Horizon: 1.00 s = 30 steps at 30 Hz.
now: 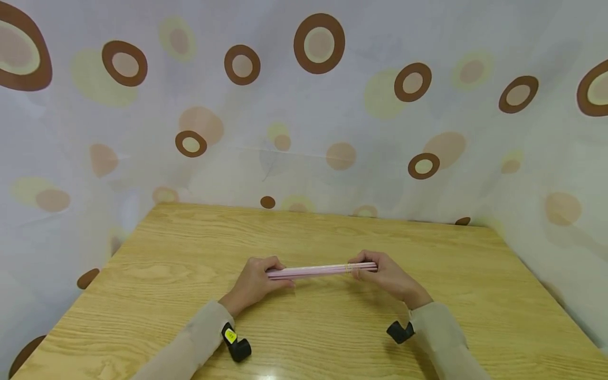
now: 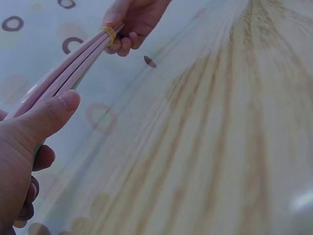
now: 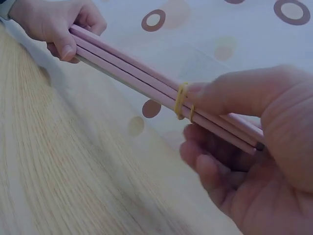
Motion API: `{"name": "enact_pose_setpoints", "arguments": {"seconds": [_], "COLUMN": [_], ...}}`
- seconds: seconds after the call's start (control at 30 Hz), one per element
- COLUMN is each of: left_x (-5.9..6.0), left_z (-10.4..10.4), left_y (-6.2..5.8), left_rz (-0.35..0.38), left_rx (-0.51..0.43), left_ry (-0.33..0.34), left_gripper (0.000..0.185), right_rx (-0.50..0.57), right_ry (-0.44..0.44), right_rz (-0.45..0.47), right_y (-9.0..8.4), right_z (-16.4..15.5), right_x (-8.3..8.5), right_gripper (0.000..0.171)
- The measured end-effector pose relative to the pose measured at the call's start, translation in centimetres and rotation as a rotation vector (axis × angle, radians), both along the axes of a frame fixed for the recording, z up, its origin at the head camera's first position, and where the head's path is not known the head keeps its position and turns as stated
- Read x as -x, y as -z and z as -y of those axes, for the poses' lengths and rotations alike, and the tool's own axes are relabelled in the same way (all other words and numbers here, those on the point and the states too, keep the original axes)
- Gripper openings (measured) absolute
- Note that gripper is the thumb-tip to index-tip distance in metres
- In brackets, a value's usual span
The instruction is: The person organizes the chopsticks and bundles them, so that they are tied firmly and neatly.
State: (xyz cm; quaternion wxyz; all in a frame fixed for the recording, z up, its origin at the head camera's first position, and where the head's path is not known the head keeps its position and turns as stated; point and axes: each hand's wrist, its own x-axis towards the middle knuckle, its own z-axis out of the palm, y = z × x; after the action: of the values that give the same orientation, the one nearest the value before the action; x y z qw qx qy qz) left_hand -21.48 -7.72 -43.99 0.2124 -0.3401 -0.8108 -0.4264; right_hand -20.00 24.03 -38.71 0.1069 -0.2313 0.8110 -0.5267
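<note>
Over the middle of the tabletop (image 1: 427, 274), a bit toward the near edge, both hands hold a bundle of pink sticks (image 1: 320, 271) level, just above the wood. The left hand (image 1: 254, 282) has its thumb and fingers curled round one end, and the right hand (image 1: 387, 274) pinches the other end, right where a yellow rubber band (image 3: 181, 100) wraps the sticks.

What I'd worry about: the band sits close to the right end, so the left end is only kept together by that grip. Loosen it and the sticks could fan out and drop on the table. Also, if the right thumb nudges the band outward, it could roll off the tips and snap away.

The head view barely shows the band. The right wrist view makes it obvious, with at least three separate sticks. The left wrist view shows the sticks already spreading slightly toward the left thumb (image 2: 46, 115).
</note>
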Motion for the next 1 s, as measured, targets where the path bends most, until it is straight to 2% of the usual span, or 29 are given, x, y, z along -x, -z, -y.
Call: {"name": "enact_pose_setpoints", "arguments": {"seconds": [0.17, 0.53, 1.0], "left_x": [-0.03, -0.08, -0.17], "left_z": [0.03, 0.01, -0.13], "left_y": [0.19, 0.16, 0.05], "left_rz": [0.005, 0.058, 0.159], "left_rx": [-0.013, -0.009, -0.031], "left_ry": [-0.015, -0.015, 0.008], "left_gripper": [0.027, 0.027, 0.026], "right_rx": [0.025, 0.021, -0.035], "right_ry": [0.039, 0.002, -0.016], "right_rz": [-0.021, 0.006, -0.033], "right_y": [-0.13, -0.12, -0.13], "right_z": [-0.03, -0.45, 0.03], "right_x": [-0.14, 0.00, -0.13], "right_gripper": [0.028, 0.030, 0.027]}}
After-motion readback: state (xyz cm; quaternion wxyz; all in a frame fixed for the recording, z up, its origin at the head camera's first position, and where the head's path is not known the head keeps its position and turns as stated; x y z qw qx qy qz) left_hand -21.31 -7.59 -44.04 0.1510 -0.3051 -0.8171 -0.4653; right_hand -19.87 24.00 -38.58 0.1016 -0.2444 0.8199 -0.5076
